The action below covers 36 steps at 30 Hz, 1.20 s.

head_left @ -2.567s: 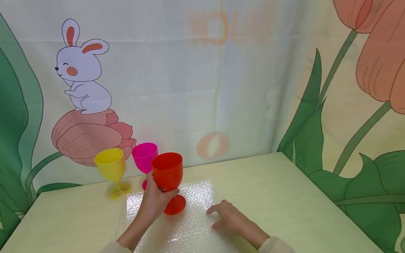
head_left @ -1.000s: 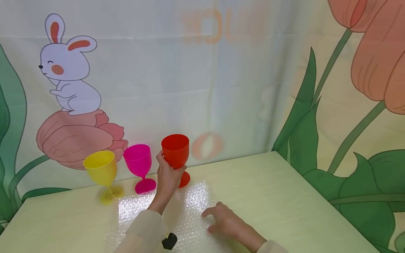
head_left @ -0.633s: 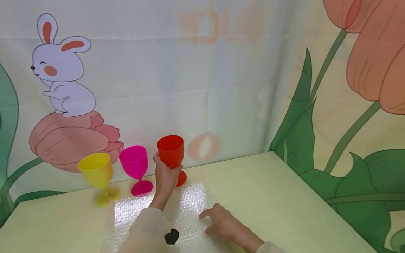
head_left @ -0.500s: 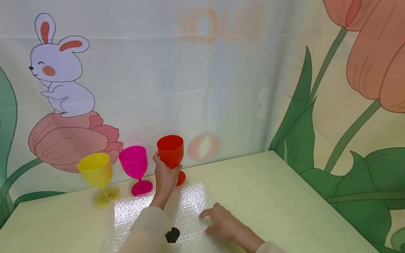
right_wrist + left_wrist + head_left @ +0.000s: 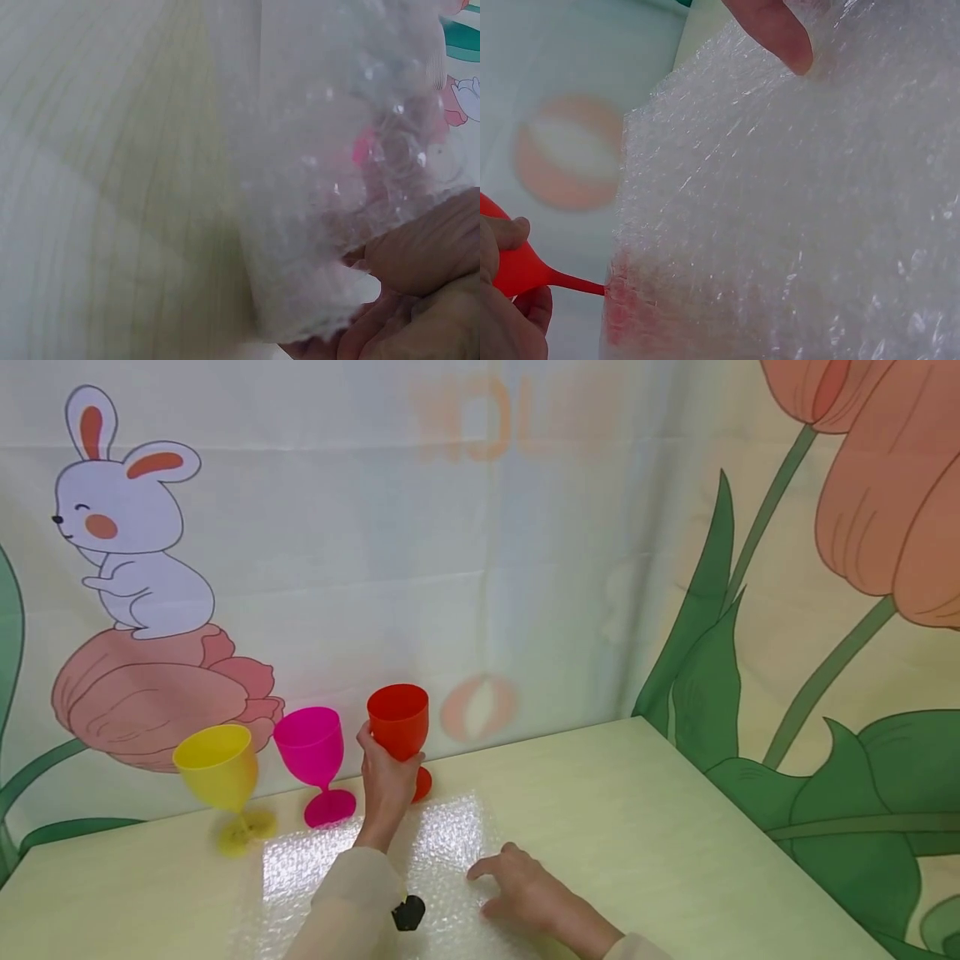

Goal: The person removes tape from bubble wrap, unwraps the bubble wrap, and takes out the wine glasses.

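Observation:
My left hand [image 5: 387, 779] grips a red plastic goblet [image 5: 401, 720] low on its bowl, fingers and thumb around it. The goblet is upright behind the far edge of a sheet of bubble wrap [image 5: 453, 835], its base partly hidden by the hand. In the left wrist view, red shows through the wrap beside the stem. My right hand [image 5: 528, 897] rests at the wrap's right side, with index finger and thumb apart and touching the sheet. Left of the red goblet stand a magenta goblet [image 5: 310, 747] and a yellow goblet [image 5: 217, 768].
The pale table [image 5: 600, 810] backs onto a printed cloth [image 5: 390, 568] with a rabbit and tulips. Its right edge meets more of this cloth. A small black object [image 5: 408, 912] sits beside the left sleeve [image 5: 352, 893], over the wrap.
The left hand has carried the red goblet from over the wrap to the back, right of the magenta goblet. It has held still there lately; the right hand has stayed put on the wrap.

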Available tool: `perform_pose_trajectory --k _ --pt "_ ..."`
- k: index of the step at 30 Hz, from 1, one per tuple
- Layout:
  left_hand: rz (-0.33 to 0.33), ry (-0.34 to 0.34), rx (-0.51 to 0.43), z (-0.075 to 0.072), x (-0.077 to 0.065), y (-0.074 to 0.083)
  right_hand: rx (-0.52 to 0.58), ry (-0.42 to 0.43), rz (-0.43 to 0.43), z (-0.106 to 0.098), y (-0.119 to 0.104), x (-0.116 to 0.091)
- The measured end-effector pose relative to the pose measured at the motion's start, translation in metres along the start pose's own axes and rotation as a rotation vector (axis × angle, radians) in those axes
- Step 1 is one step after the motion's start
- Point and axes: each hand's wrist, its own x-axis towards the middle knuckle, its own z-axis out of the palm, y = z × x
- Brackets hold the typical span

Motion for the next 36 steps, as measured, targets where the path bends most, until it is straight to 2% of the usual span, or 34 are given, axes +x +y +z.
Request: perform_pose_trajectory --k 8,16,22,31,36 --pt "-0.027 0.000 0.024 -0.001 0.003 -0.004 0.001 -0.011 0.034 0.000 -0.001 0.002" --pt "-0.060 0.010 0.047 -0.003 0.006 -0.011 0.016 -0.007 0.029 0.000 -0.001 0.001" --pt "-0.038 0.004 0.054 -0.004 0.007 -0.014 0.022 -0.008 0.050 0.001 -0.001 0.001" --pt "-0.042 0.017 0.045 -0.004 0.007 -0.018 0.025 -0.016 0.073 0.002 -0.001 0.002" --pt "-0.045 0.023 0.044 -0.003 0.008 -0.018 0.013 -0.008 0.055 0.001 -0.001 0.002"
